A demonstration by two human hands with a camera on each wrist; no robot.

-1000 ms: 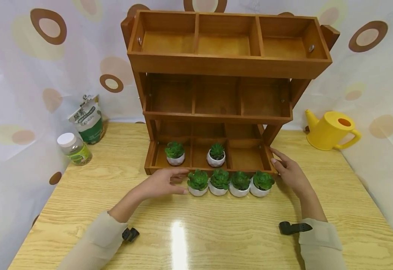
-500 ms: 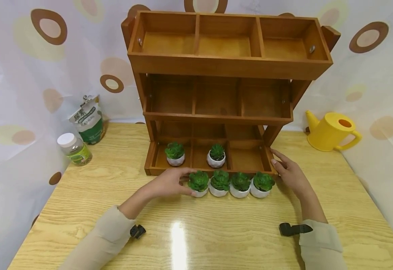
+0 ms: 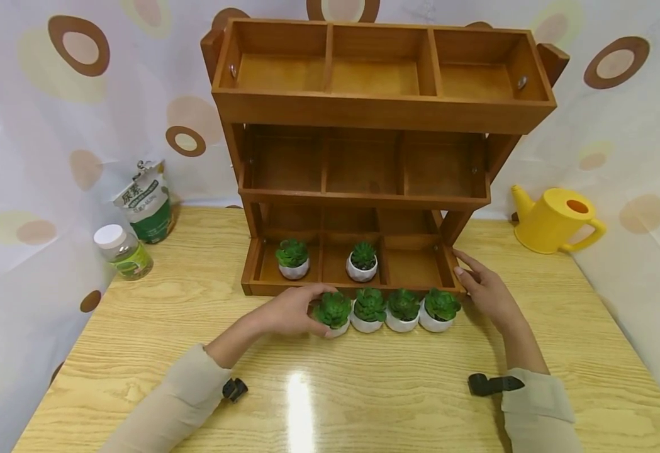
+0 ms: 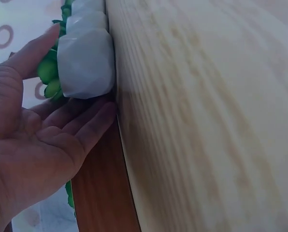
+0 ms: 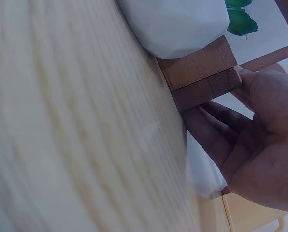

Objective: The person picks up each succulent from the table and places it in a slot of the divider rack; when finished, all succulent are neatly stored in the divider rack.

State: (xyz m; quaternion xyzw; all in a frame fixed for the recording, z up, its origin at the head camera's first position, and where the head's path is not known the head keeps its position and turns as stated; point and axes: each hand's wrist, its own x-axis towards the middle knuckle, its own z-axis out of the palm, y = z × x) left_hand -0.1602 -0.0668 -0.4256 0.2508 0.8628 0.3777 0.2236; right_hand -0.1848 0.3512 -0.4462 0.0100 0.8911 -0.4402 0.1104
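Observation:
My left hand (image 3: 294, 311) curls round the leftmost potted succulent (image 3: 334, 309) of a row on the table, thumb at the front and fingers behind. In the left wrist view its white faceted pot (image 4: 86, 65) sits between thumb and fingers. Three more potted succulents, including the end one (image 3: 440, 309), stand close beside it along the shelf's front. My right hand (image 3: 489, 294) grips the lower right end of the brown wooden shelf (image 3: 383, 113). In the right wrist view the thumb lies over the side board (image 5: 207, 89) and the fingers are along its outer face.
In the shelf's bottom tier stand two potted succulents, in the left (image 3: 293, 259) and middle (image 3: 362, 261) compartments. A yellow watering can (image 3: 556, 220) is at the right. At the left are a white-capped jar (image 3: 123, 251) and a clipped green-and-white bag (image 3: 147, 204).
My left hand has moved right, from beside the leftmost potted succulent to round it. The right hand has stayed at the shelf's end, and the row of pots has kept its place.

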